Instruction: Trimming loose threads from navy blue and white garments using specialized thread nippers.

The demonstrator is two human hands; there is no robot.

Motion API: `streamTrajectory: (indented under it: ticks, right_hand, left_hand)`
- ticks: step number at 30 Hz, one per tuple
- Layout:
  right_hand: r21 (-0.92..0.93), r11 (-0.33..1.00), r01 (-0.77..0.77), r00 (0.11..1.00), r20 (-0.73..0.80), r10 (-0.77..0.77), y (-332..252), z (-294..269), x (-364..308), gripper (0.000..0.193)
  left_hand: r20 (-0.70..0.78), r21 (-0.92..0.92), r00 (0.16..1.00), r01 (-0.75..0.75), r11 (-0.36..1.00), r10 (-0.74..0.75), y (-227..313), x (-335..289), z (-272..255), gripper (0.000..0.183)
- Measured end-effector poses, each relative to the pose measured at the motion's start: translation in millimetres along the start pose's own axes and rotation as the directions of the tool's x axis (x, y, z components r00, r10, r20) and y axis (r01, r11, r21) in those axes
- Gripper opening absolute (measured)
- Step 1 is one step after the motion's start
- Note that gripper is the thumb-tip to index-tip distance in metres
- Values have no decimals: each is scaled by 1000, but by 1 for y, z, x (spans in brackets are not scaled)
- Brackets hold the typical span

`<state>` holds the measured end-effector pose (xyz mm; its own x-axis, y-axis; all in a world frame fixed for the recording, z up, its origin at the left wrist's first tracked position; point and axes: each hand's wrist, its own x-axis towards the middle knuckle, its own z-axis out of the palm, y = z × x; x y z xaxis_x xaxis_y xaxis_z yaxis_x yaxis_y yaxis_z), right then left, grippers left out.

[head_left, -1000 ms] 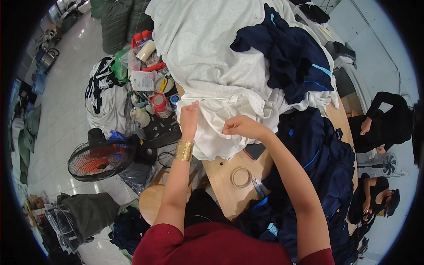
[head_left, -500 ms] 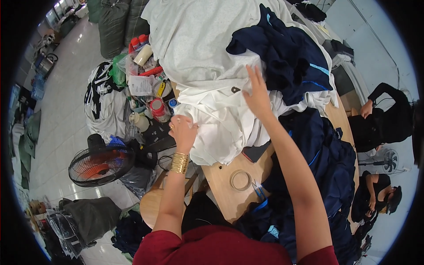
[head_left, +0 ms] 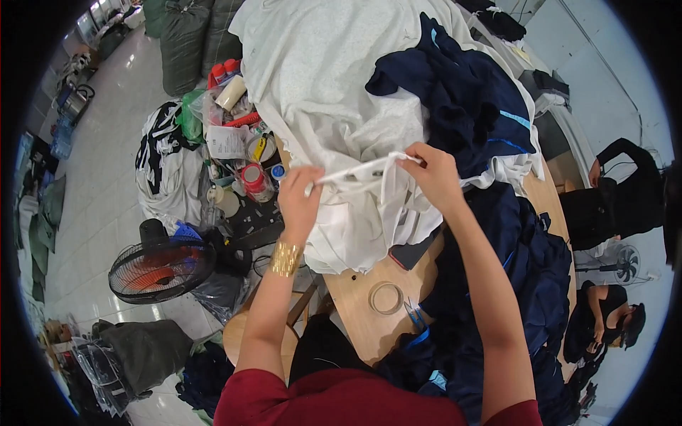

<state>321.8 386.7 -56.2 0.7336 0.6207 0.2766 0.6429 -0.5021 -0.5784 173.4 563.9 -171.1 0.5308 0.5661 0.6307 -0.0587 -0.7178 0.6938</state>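
A white garment (head_left: 334,234) lies bunched over the near part of the table, its upper edge lifted between my two hands. That edge is pulled taut in a nearly straight line. My left hand (head_left: 300,199), with a wide gold bracelet at the wrist, pinches its left end and is slightly blurred. My right hand (head_left: 435,174) grips the other end between thumb and fingers. Behind it spreads a larger white cloth (head_left: 320,64). A navy garment (head_left: 455,92) with light blue trim rests on that cloth, just beyond my right hand.
More navy garments (head_left: 497,270) heap along the right side. A tape roll (head_left: 386,298) and blue-handled snips (head_left: 418,319) lie on the bare wood (head_left: 355,312). Left of the table are jars and tools (head_left: 256,177) and a black fan (head_left: 162,266). Two people stand at the far right.
My right hand has come down from lying flat on the cloth and now grips the white garment's edge. My left hand has risen slightly. The edge is lifted and stretched between them.
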Motion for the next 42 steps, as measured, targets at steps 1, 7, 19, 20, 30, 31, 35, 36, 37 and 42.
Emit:
streamTrajectory:
  ticks: [1,7,19,20,30,31,35,36,37,42]
  right_hand:
    - [39,997,-71,986,155,64,-4,-10,-4,12]
    - [411,912,17,899,394,-194,-31,30,-39,19]
    - [205,967,-149,988,81,135,29,45,30,13]
    - [292,946,-144,980,-88,177,39,32,43,13]
    - [-12,964,264,905,-343,-252,9,-1,28,33]
    - [218,975,33,998,53,-45,-12,18,8,33]
    - [-62,973,224,974,54,-221,18,94,-28,24]
    - [-259,941,220,972,145,-187,30,98,-27,23]
    - [-437,870,229,963,230,-138,35,102,-25,23]
    - [142,975,-169,984,73,159,6,51,3,22]
  left_hand:
    - [37,6,999,13,1000,-14,9,-15,-8,24]
    - [65,-64,976,210,975,-206,16,-102,-16,22]
    - [-97,121,953,298,947,-288,-29,-49,8,34]
    - [-94,117,953,298,947,-288,-35,-41,7,34]
    - [451,-147,836,414,898,-312,5,-8,-14,37]
    - [485,-101,817,408,907,-313,5,-8,-15,34]
    - [546,-202,757,534,821,-358,7,-24,6,25]
    - [475,-184,812,468,864,-339,8,-31,11,25]
    - [398,-153,861,404,902,-318,1,-40,16,25]
    - [291,159,898,295,942,-331,5,-68,49,78]
